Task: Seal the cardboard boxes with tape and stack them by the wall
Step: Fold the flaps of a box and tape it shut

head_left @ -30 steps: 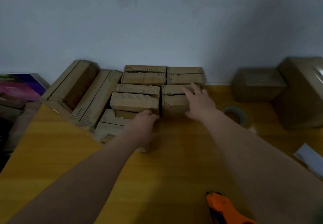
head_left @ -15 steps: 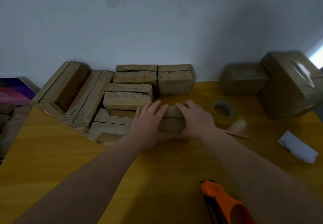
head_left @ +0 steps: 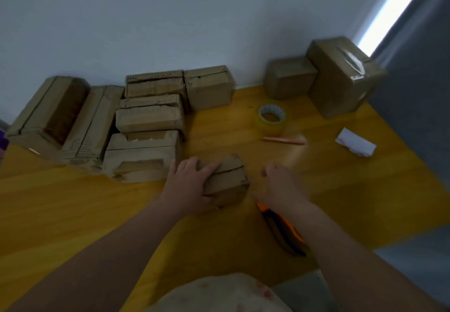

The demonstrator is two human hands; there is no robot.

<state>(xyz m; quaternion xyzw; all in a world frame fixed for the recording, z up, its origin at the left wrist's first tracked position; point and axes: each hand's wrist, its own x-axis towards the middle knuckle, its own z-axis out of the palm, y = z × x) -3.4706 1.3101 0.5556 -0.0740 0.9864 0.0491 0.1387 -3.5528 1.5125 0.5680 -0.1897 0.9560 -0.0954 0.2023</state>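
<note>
A small cardboard box with an untaped slit across its top sits on the yellow table, near the middle. My left hand grips its left side, fingers over the top edge. My right hand is blurred, a short gap to the right of the box, holding nothing. A roll of clear tape lies further back on the right. Several unsealed boxes stand grouped against the wall at the left. Two taped boxes stand by the wall at the right.
An orange cutter lies just under my right wrist. A pink pen and a crumpled white paper lie right of the tape. Two long boxes lean at the far left. The table's right edge meets a grey curtain.
The small box has come toward me, away from the group by the wall. My right hand has let go of it and moved off to the right; my left hand still holds it.
</note>
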